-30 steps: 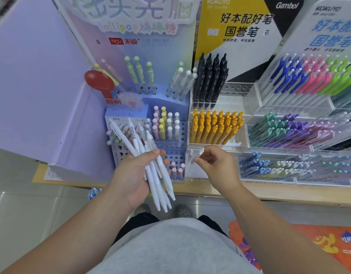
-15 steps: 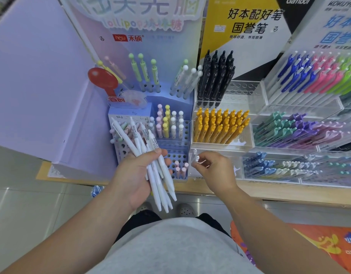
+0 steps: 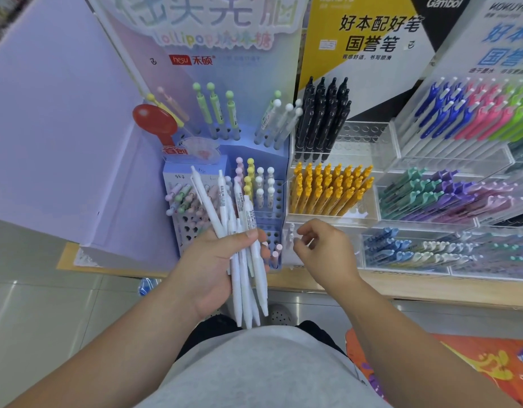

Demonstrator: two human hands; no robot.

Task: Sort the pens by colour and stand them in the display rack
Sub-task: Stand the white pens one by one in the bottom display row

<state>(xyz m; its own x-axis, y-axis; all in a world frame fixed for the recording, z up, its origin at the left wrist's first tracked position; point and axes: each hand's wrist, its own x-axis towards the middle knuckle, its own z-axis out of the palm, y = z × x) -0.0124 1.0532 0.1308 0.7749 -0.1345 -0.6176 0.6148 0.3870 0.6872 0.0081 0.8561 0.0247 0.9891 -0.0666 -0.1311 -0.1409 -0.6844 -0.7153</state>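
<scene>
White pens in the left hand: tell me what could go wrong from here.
1. The white pens fan out loosely in the left hand, pinned by its thumb; one might slip to the floor.
2. The right hand hovers by the clear compartment; it could topple the standing pens inside.

Reads as smooth, matt plastic across the bundle of slim white plastic pens [image 3: 248, 278], with small printed labels on the barrels. Shows clear, glossy acrylic in the tiered transparent display rack [image 3: 369, 134], with faint reflections on its walls. Looks satin and smooth on the yellow plastic pens [image 3: 327, 189], slightly shinier on the black plastic pens [image 3: 322, 119]. Appears as matt printed card on the lilac perforated cardboard stand [image 3: 272, 219]. Gives a pale, smooth wood look on the light wooden bench [image 3: 430, 287], high gloss on the grey floor tiles [image 3: 42, 304], soft matt weave on the grey cloth shirt [image 3: 254, 369].
</scene>
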